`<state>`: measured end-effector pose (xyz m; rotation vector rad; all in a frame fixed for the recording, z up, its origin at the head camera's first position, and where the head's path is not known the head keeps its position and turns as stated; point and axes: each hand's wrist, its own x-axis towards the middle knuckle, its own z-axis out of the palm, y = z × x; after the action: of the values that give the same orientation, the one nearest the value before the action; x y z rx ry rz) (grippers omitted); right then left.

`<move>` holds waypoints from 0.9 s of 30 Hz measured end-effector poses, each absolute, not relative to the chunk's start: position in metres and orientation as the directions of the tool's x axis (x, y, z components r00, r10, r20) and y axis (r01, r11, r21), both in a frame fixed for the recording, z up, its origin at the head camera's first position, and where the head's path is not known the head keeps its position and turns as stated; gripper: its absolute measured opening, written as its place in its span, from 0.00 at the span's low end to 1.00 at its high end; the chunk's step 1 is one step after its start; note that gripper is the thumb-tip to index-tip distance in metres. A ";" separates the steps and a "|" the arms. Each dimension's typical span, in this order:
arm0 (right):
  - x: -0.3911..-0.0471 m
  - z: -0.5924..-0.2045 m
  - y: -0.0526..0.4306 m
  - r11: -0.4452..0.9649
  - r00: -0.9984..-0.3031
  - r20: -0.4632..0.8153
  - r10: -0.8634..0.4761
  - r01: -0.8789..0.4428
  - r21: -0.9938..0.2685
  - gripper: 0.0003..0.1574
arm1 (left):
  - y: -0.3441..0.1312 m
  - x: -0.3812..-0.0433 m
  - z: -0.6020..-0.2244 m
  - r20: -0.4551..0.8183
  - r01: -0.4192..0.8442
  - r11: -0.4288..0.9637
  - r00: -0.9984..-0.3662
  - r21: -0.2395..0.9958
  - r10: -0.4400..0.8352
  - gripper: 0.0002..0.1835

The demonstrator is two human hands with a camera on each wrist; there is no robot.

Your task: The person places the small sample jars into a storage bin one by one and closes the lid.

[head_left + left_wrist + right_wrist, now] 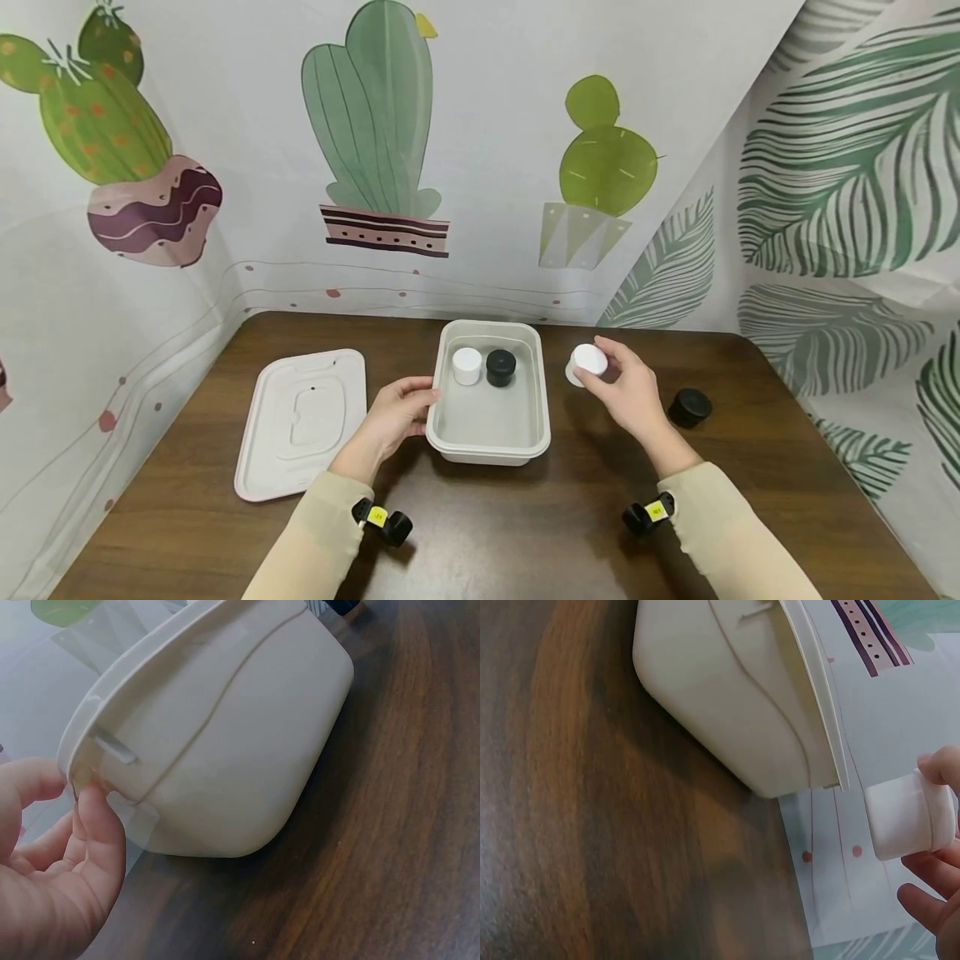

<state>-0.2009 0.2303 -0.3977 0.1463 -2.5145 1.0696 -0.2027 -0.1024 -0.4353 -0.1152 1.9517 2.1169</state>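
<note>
A pale grey rectangular plastic box stands uncovered at mid-table. Inside, towards its far end, are a white round jar and a black round jar side by side. My left hand pinches the box's left rim between thumb and fingers, which the left wrist view shows closely. To the right of the box, my right hand holds a second white jar above the table, thumb and fingers on its wider lid. Another black jar rests on the table to the right of that hand.
The box's flat pale lid lies on the brown wooden table at the left. Behind the table hangs a white cloth printed with cacti and leaves. Both wrists wear small black cameras on bands.
</note>
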 end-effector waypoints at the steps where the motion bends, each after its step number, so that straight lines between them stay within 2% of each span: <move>1: -0.201 -0.398 0.229 0.700 -0.915 0.399 0.055 -0.250 -0.669 0.36 | -0.103 -0.203 -0.435 -0.229 -0.240 -0.064 -0.963 0.969 0.139 0.22; 12: -0.201 -0.393 0.215 0.671 -0.937 0.349 -0.006 -0.263 -0.693 0.37 | -0.104 -0.202 -0.433 -0.238 -0.248 -0.066 -0.962 0.967 0.131 0.22; 27: -0.204 -0.387 0.206 0.647 -0.925 0.376 -0.053 -0.318 -0.693 0.37 | -0.104 -0.200 -0.434 -0.237 -0.246 -0.063 -0.964 0.967 0.123 0.21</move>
<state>-0.2044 0.2060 -0.3871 0.2961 -2.5462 1.1605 -0.2002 -0.1035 -0.4340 -0.1332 1.9583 2.1181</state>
